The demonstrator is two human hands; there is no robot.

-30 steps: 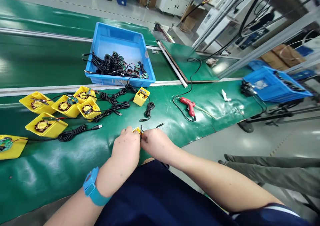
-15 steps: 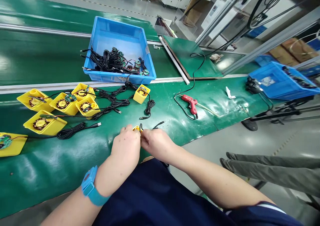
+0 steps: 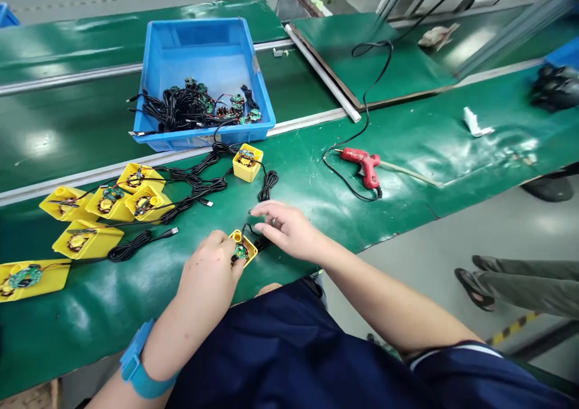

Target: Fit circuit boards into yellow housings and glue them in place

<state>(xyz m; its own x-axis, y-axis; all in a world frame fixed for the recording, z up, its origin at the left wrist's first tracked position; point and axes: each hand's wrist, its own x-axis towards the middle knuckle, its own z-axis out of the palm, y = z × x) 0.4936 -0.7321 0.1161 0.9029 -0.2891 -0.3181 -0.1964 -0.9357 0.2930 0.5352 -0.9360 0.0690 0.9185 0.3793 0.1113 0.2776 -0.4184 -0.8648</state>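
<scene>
A green conveyor bench (image 3: 298, 183) fills the view, with a second green belt behind it and a grey floor (image 3: 452, 234) beyond its near edge. Another person's trouser legs (image 3: 520, 285) show at the right. A blue crate (image 3: 149, 89) of black cables and boards sits at the bench's far side, a red glue gun (image 3: 362, 161) lies to the right, and a group of yellow trays (image 3: 85, 243) sits to the left.

Right in front of the person, a small yellow tray (image 3: 242, 246) sits on the belt at a slant. It looks nearly square, so its long axis is hard to tell, and one corner points toward the crate. A circuit board (image 3: 241, 252) lies at its near end, and a black cable (image 3: 256, 235) loops up from it. The left hand (image 3: 210, 267) is curled, holding the tray's near edge. The right hand (image 3: 287, 228) is open wide, holding nothing, just beside the tray.
</scene>
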